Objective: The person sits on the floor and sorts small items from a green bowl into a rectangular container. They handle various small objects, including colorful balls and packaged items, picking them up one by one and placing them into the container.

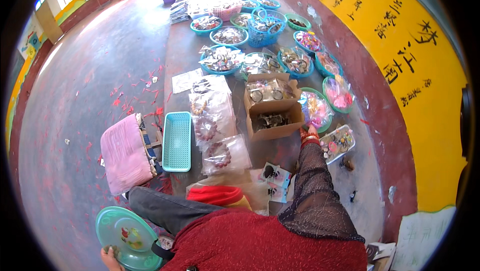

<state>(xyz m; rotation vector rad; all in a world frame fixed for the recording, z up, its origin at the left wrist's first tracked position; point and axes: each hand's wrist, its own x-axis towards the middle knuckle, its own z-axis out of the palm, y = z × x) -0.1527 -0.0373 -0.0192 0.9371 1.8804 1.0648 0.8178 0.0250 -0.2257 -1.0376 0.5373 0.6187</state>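
At the lower left, my left hand (111, 258) grips the edge of a round, see-through green plastic basin (127, 226) with a coloured picture on its bottom. My right arm stretches forward. My right hand (311, 132) is at the near rim of a round green basket (325, 124) filled with clear packets of pink and pale items. Its fingertips are too small and partly hidden to show a grip. Just left of that hand, an open cardboard box (273, 134) holds dark items, with bagged bracelets (270, 91) at its back.
Several bagged bead bracelets (218, 154) lie in a column beside an oblong turquoise basket (176, 168). A pink cloth (127, 156) covers a seat on the left. Filled round baskets (228, 36) stand farther off. A clear tray (337, 143) sits near the right wall (400, 161).
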